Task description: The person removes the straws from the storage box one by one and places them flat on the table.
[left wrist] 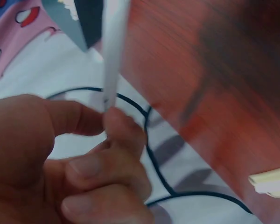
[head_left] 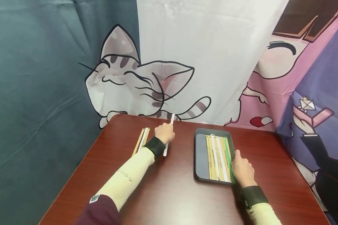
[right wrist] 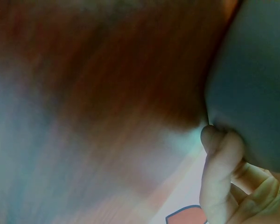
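Left hand (head_left: 164,132) pinches one white strip (left wrist: 114,51), thumb and finger closed on it, over the table (head_left: 140,200) near the loose strips (head_left: 142,140). Right hand (head_left: 243,168) grips the tray (head_left: 201,156) at its side. Best, I judge: light pinch, strip level, tray steady. Left wrist view shows the fingertips' contact; head view, only the hand's back.

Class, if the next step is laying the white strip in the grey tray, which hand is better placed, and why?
Probably the left hand: it pinches the white strip, while the right hand holds the grey tray at its right edge.
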A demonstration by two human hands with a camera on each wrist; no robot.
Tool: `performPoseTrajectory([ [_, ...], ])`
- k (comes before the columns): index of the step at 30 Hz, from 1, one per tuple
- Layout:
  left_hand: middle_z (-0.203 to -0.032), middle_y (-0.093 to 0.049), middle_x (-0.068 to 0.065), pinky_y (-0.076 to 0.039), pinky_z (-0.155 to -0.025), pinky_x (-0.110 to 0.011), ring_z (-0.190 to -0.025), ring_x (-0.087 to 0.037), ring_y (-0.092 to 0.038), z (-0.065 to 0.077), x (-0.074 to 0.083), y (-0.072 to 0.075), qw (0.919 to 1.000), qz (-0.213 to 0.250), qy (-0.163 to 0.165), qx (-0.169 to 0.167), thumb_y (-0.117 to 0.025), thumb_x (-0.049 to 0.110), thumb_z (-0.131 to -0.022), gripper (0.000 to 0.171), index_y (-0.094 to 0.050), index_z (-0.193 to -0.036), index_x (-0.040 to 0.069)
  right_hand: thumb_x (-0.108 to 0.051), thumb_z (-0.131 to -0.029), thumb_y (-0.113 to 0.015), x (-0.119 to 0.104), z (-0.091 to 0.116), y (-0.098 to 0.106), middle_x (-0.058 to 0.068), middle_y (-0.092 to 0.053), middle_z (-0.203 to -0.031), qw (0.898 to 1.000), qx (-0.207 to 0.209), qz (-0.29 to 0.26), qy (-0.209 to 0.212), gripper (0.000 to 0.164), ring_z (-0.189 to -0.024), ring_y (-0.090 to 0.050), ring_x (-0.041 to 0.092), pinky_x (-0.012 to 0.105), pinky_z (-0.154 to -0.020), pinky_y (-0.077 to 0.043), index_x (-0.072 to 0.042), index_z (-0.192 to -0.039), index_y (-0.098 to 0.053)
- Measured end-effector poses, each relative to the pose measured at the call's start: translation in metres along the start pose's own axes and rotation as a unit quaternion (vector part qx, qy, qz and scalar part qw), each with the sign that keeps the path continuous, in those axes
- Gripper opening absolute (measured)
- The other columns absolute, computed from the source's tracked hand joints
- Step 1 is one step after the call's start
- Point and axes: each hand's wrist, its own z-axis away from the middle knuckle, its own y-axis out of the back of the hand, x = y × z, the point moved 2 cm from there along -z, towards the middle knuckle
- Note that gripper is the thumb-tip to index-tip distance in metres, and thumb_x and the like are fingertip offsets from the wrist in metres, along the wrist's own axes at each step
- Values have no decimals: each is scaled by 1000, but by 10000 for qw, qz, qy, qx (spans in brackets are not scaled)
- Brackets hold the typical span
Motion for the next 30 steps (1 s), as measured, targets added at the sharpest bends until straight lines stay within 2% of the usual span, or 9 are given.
performPoseTrajectory([
  [4,-108,-72,-16,-54,-74,-50,-93,-34,-70,1,-18,-5,9988,-209,159,-423,-65,20,-92,22,-73,-109,8,-7,-99,-51,3,2,0,16,-55,-69,9999,-59,44,-81,21,-57,-53,32,43,-49,-39,-4,-116,-39],
  [7,-114,-72,-17,-54,-75,-52,-98,-36,-70,0,-30,-11,9976,-294,261,-572,-65,20,-93,26,-73,-114,8,-6,-99,-52,4,2,1,16,-54,-69,9999,-73,62,-99,22,-58,-52,31,43,-49,-39,-4,-117,-39],
  [10,-119,-70,-18,-55,-75,-54,-102,-37,-69,-1,-40,-15,9969,-317,369,-613,-64,19,-93,29,-72,-118,8,-7,-99,-52,4,2,1,16,-54,-70,9999,-88,44,-109,22,-58,-53,31,43,-50,-39,-3,-118,-40],
  [17,-117,-71,-19,-56,-77,-56,-102,-35,-69,3,-62,-24,9951,-462,543,-692,-66,17,-91,27,-74,-114,6,-8,-99,-52,4,2,2,18,-57,-72,9999,-100,26,-99,21,-59,-55,33,46,-50,-41,-4,-116,-40],
  [21,-116,-72,-18,-55,-78,-55,-100,-35,-69,5,-73,-27,9924,-562,662,-868,-65,17,-92,26,-74,-113,5,-8,-99,-52,3,1,2,18,-57,-72,9999,-79,10,-67,20,-59,-55,34,46,-50,-41,-4,-115,-40],
  [23,-117,-71,-17,-55,-76,-54,-99,-35,-68,3,-78,-30,9906,-590,741,-989,-65,17,-92,27,-74,-114,6,-8,-99,-52,2,0,2,18,-57,-72,10000,-57,9,-41,20,-59,-55,34,46,-50,-41,-4,-115,-41],
  [25,-118,-71,-16,-54,-66,-54,-95,-36,-67,-11,-90,-48,9901,-651,792,-959,-69,20,-88,29,-74,-114,8,-7,-99,-52,2,0,2,18,-57,-72,10000,-47,0,-28,20,-59,-54,33,45,-50,-40,-4,-115,-41],
  [26,-118,-70,-16,-54,-64,-53,-95,-36,-67,-14,-92,-50,9891,-663,843,-1012,-69,19,-87,30,-74,-115,8,-7,-99,-52,2,0,2,18,-56,-71,10000,-37,-8,-13,20,-58,-54,33,45,-50,-40,-4,-115,-41],
  [30,-113,-71,-16,-53,-63,-52,-91,-35,-67,-7,-94,-52,9881,-722,910,-1005,-71,18,-86,27,-74,-110,7,-7,-99,-52,1,0,1,17,-56,-71,10000,-19,-15,12,20,-58,-53,32,44,-49,-40,-4,-116,-41],
])
